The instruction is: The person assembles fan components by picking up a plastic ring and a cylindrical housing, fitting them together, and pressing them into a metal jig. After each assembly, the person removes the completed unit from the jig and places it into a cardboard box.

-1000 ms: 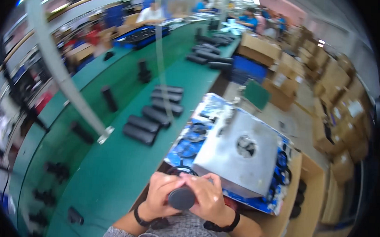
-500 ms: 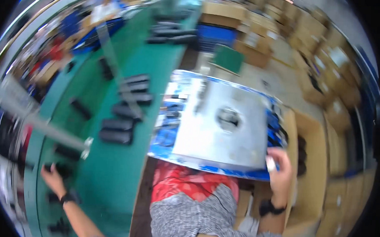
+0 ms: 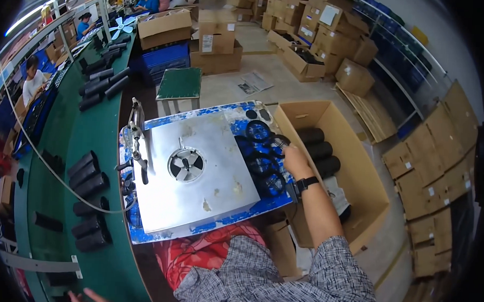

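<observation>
Just beside right fingers — black ring

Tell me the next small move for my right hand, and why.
I'd probably close your right hand on the black spoked ring and lift it gently: the hand is at the ring's edge, beside the metal box, though its grip is unclear, and other rings lie close by.

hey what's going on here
A person's right hand is at the black round parts beside a metal box; whether it holds one is unclear. The left hand, partly cut off, is over the green bench at the lower edge. Black tubes lie in a group on that bench, and dark rolls sit in an open carton.
</observation>
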A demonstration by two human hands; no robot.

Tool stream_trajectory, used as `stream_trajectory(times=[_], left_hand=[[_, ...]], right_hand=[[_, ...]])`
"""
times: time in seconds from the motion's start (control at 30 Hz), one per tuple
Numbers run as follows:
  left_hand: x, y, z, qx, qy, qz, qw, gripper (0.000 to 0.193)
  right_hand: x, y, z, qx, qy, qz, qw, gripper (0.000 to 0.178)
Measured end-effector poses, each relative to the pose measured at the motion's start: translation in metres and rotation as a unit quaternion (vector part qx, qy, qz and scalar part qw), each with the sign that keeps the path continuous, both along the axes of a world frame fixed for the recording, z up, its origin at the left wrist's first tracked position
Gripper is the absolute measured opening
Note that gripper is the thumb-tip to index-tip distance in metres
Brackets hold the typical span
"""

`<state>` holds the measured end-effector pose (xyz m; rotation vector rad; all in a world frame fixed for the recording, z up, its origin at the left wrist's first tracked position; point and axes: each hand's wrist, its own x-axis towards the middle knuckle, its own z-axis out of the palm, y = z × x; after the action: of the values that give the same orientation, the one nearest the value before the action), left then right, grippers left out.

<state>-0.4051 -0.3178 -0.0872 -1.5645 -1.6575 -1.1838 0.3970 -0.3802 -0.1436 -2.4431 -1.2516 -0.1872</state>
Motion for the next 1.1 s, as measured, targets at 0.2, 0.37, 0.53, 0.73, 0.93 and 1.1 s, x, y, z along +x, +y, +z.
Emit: stream_trajectory(times=[0.2, 0.37, 0.53, 0.73, 0.93, 1.1], left_hand=[[0.161, -0.024, 0.022, -0.108, -0.128, -0.291, 0.942, 0.028], [0.241, -0.011, 0.081, -0.329, -0.323, -0.547, 0.698, 0.019], [0.338, -0.012, 0.095, -0.325, -0.493, -0.619, 0.518, 0.039], [0.328, 0.007, 0.093, -0.441, -0.678, -0.515, 0.284, 0.043], [0.321, 0.031, 0.095, -0.473, -0.545, -0.601, 0.344, 0.041], [0.327, 0.052, 0.077, -0.497, -0.488, -0.574, 0.431, 0.038]], right_hand=[[0.016, -0.008, 0.011, 0.063, -0.018, 0.092, 0.994, 0.01], [-0.135, -0.007, 0.19, 0.173, 0.196, 0.107, 0.959, 0.018], [-0.278, -0.008, 0.196, 0.206, 0.049, 0.342, 0.915, 0.028], [-0.317, -0.007, 0.181, 0.183, 0.159, 0.49, 0.838, 0.033], [-0.286, 0.022, 0.187, 0.112, 0.305, 0.346, 0.88, 0.042], [-0.272, 0.037, 0.159, 0.096, 0.364, 0.371, 0.849, 0.038]])
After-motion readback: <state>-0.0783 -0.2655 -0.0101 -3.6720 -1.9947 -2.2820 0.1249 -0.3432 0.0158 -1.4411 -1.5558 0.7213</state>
